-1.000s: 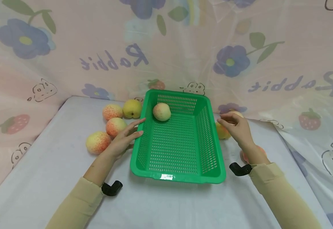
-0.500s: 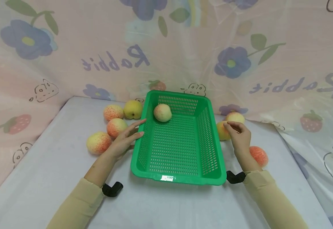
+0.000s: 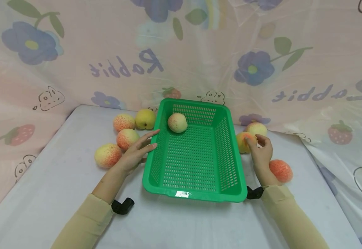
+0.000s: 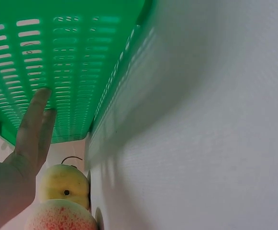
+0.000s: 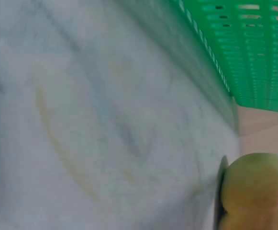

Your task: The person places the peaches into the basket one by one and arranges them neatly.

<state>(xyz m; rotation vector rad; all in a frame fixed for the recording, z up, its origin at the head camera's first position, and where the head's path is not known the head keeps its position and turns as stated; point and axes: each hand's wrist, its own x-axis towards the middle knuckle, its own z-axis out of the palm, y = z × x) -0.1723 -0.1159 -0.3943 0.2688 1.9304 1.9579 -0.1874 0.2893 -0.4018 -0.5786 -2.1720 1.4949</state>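
Note:
My left hand (image 3: 134,152) rests against the left side of a green plastic basket (image 3: 193,195), its fingertips at the rim. In the left wrist view its extended fingers (image 4: 33,120) lie along the slotted outer wall. A pale peach (image 3: 177,123) sits inside, at the back left. Right of the basket, my right hand (image 3: 261,152) is at a yellow-orange peach (image 3: 242,142), thumb overlapping it and fingers loosely bent with a gap between. Behind that stands another yellow peach (image 3: 257,128). The right wrist view shows a peach (image 5: 258,191) but no fingers.
Left of the basket lie several fruits: speckled peaches (image 3: 107,155) and a yellow-green fruit (image 3: 145,119). A red peach (image 3: 281,171) lies beside the right wrist. White cloth (image 3: 56,193) covers the table; a printed curtain (image 3: 199,52) hangs behind and at both sides.
My right hand has come down and toward the person from over the back peach, now beside the yellow-orange one, its fingers parting slightly. The left hand and basket hold their places.

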